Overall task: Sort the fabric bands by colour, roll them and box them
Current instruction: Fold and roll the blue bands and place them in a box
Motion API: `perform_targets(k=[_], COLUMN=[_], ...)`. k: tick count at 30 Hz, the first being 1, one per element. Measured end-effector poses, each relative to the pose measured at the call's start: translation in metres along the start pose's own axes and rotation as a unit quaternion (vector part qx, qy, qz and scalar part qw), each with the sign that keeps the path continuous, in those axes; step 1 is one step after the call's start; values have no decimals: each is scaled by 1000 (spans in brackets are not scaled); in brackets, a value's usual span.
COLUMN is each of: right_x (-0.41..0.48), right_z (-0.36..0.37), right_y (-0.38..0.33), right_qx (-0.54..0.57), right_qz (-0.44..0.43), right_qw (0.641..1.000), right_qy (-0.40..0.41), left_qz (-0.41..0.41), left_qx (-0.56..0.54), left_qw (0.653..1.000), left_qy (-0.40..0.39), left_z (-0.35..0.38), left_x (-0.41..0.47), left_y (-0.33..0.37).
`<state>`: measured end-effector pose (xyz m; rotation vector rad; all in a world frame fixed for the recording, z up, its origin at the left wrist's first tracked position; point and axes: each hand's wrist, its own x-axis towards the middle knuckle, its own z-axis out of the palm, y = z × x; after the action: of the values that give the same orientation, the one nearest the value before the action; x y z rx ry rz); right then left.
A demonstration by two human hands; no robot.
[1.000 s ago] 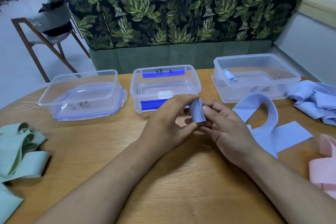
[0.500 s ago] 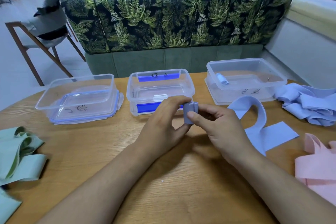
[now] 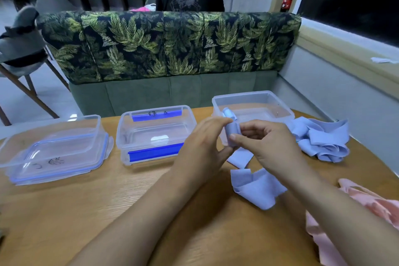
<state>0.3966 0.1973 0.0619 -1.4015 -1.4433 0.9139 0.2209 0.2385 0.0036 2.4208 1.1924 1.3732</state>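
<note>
Head view, left hand (image 3: 200,151), right hand (image 3: 269,149) pinching blue roll (image 3: 232,134), tail (image 3: 257,188) half hidden, pink bands (image 3: 367,205) cropped

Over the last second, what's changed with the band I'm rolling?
The left hand and right hand kept gripping the blue roll and shifted it toward the right box; its loose tail got shorter. The middle box, left box, blue pile and pink pile stayed put.

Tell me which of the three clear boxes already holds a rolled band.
The right box: one blue roll lies in it. The middle box and left box hold no bands.
</note>
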Motion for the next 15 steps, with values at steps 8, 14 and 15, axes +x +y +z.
perform_targets(k=[8, 14, 15], right_x=[91, 169, 178], right_z=[-58, -54, -49], right_y=[7, 37, 41], right_qx=[-118, -200, -216], right_qz=[32, 116, 133], right_qw=[991, 972, 967], right_qy=[52, 30, 17], left_qz=[-65, -73, -73], left_qx=[-4, 25, 25], left_qw=[996, 993, 993], left_qy=[-61, -86, -86], left_z=[52, 60, 60], left_x=[5, -2, -2], left_y=[-7, -16, -16])
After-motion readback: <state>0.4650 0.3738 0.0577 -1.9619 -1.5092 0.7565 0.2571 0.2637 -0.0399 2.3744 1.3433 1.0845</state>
